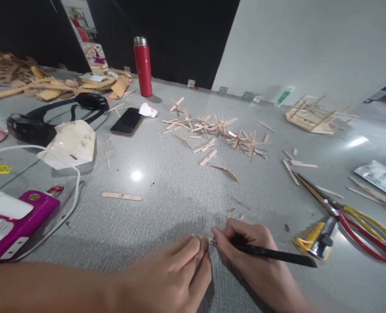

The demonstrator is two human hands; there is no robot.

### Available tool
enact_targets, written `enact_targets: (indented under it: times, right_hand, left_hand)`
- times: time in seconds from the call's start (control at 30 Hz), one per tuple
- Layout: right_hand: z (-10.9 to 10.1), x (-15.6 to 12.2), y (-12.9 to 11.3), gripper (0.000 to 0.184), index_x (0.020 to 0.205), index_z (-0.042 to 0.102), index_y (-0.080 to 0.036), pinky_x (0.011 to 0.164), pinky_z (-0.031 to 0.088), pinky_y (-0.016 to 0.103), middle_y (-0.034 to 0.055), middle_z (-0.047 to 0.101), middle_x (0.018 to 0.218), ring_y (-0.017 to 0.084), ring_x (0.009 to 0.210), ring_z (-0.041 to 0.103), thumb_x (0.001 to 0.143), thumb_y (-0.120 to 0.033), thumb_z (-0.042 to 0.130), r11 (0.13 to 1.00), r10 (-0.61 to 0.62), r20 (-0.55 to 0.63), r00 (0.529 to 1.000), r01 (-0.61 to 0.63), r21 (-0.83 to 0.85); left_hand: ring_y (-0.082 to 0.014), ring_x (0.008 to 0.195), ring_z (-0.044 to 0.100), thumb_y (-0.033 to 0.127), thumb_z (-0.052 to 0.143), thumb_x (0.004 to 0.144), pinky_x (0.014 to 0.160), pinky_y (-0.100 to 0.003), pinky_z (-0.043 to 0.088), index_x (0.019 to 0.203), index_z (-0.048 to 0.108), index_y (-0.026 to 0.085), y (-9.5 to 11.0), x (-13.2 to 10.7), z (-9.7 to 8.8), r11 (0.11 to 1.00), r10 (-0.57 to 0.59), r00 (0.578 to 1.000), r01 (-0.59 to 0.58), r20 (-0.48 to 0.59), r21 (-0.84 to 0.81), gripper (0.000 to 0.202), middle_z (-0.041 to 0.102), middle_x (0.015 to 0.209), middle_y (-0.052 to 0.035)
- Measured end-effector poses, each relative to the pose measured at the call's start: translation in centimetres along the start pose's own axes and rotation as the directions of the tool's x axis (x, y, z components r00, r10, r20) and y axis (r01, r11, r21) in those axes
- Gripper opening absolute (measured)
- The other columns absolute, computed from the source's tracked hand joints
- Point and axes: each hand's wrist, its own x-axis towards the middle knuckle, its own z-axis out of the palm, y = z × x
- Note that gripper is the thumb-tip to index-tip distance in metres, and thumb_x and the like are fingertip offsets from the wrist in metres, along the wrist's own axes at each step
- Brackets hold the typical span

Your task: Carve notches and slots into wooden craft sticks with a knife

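Observation:
Near the table's front edge, my left hand (179,271) is closed, its fingertips pinching a small piece of wooden stick (211,241). Most of that piece is hidden by the fingers. Close on the right, my right hand (256,248) is closed around a slim black tool (279,255). Its working tip is covered by my fingers, so I cannot tell its exact kind. My right thumb and index finger are at the end of the wooden piece. Ahead and to the left, a single flat craft stick (121,196) lies on the grey table.
Several craft sticks (209,126) lie heaped farther back. Scissors (339,211) and a yellow-and-black tool (318,241) are at right, with a stick frame (316,117) behind. A purple power strip (39,206), phone (127,121), headphones (33,126) and red bottle (143,67) stand left.

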Motion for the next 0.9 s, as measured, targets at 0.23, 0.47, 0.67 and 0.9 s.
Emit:
enact_targets:
  times: [0.23,0.47,0.67,0.9]
  right_hand:
    - [0.07,-0.01,0.06,0.044,0.063,0.029,-0.023,0.05,0.025,0.028,-0.0054,0.024,0.062,0.011,0.058,0.025,0.096,-0.037,0.053,0.999,-0.024,-0.015,1.0,0.024,-0.024]
    - [-0.05,-0.06,0.12,0.043,0.062,0.029,-0.023,0.051,0.025,0.028,-0.0056,0.024,0.061,0.012,0.057,0.025,0.096,-0.036,0.052,0.999,-0.038,-0.028,0.999,0.037,-0.036]
    - [0.0,-0.06,0.1,0.042,0.062,0.029,-0.023,0.05,0.025,0.028,-0.0055,0.024,0.061,0.012,0.057,0.024,0.096,-0.035,0.052,0.998,-0.042,-0.042,0.998,0.04,-0.053]
    - [-0.06,-0.11,0.01,0.042,0.063,0.026,-0.023,0.05,0.023,0.028,-0.0056,0.022,0.061,0.012,0.057,0.023,0.095,-0.033,0.052,0.997,-0.045,-0.056,0.997,0.041,-0.063]
  left_hand:
    - [-0.0291,0.103,0.069,0.015,0.058,0.089,0.094,-0.036,0.054,0.118,0.065,-0.006,-0.09,0.0,0.33,1.0,-0.005,1.0,0.005,0.02,-0.02,0.036,0.074,0.102,-0.0228]
    - [-0.027,0.101,0.07,0.011,0.055,0.089,0.095,-0.034,0.053,0.116,0.065,-0.004,0.03,0.01,0.21,0.999,-0.031,0.999,0.031,-0.008,-0.013,0.032,0.075,0.101,-0.0207]
    - [-0.0288,0.103,0.07,0.014,0.058,0.089,0.095,-0.034,0.053,0.116,0.066,-0.005,-0.15,0.0,0.03,1.0,-0.011,1.0,0.011,0.01,-0.026,0.033,0.075,0.101,-0.0211]
    - [-0.0285,0.102,0.069,0.013,0.059,0.088,0.093,-0.033,0.054,0.116,0.066,-0.004,-0.01,-0.11,0.42,0.999,-0.037,0.999,0.037,0.002,-0.035,0.034,0.075,0.101,-0.0215]
